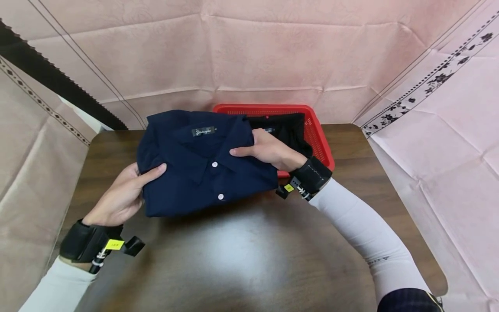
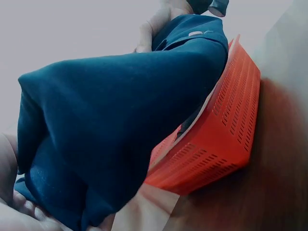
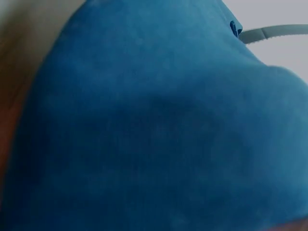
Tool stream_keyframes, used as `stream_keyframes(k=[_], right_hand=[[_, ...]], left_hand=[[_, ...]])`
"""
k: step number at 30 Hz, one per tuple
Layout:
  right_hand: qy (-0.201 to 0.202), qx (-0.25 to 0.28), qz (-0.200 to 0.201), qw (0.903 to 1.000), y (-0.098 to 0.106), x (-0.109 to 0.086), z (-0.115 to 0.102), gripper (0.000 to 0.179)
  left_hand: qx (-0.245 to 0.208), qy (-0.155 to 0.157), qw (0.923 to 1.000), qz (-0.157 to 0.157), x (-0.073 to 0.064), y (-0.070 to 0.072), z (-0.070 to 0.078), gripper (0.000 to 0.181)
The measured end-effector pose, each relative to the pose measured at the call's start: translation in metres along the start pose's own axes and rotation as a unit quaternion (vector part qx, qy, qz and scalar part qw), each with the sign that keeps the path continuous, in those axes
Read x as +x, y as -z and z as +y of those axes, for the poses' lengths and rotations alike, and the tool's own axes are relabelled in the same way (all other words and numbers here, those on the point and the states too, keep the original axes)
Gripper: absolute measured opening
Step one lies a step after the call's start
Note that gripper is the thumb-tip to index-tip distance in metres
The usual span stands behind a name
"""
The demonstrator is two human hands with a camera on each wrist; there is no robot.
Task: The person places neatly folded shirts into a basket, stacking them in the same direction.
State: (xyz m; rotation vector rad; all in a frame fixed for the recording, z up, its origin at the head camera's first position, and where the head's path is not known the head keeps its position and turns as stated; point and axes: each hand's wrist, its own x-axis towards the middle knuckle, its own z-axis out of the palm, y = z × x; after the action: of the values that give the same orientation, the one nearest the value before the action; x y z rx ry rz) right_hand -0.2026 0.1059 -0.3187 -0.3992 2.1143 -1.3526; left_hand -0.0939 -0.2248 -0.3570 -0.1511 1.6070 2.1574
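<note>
A folded navy button-up shirt (image 1: 187,173) with white buttons and a collar label is held up between both hands, in front of and partly over a red basket (image 1: 325,147). My left hand (image 1: 126,190) grips its left edge, thumb on top and fingers underneath. My right hand (image 1: 273,149) holds the shirt near the collar's right side, thumb on the front; its other fingers are mostly hidden. In the left wrist view the shirt (image 2: 110,110) hangs in folds beside the basket (image 2: 226,125). Blue cloth (image 3: 159,125) fills most of the right wrist view.
Inside the basket lies a black folded garment (image 1: 290,130), partly covered by the right hand and the shirt. Both stand over a brown wooden table (image 1: 241,255). Pink patterned cloth (image 1: 265,52) hangs behind the table and along its sides.
</note>
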Motion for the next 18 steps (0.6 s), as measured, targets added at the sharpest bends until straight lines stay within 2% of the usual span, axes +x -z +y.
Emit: stream_keyframes(k=[4, 9, 14, 18], right_hand=[[-0.01, -0.007, 0.024, 0.9996, 0.012, -0.001, 0.005, 0.052], [-0.012, 0.012, 0.039, 0.9991, 0.026, 0.0, 0.014, 0.047], [-0.026, 0.018, 0.055, 0.998, 0.039, 0.001, 0.019, 0.049], [-0.035, 0.017, 0.067, 0.997, 0.047, 0.001, 0.022, 0.051]], left_hand=[[-0.002, -0.011, 0.9999, -0.002, 0.015, -0.008, 0.004, 0.054], [0.003, -0.023, 0.9997, -0.004, 0.033, -0.018, 0.01, 0.067], [-0.006, -0.04, 0.9991, -0.016, 0.047, -0.025, 0.013, 0.078], [-0.02, -0.055, 0.998, -0.025, 0.056, -0.029, 0.013, 0.08]])
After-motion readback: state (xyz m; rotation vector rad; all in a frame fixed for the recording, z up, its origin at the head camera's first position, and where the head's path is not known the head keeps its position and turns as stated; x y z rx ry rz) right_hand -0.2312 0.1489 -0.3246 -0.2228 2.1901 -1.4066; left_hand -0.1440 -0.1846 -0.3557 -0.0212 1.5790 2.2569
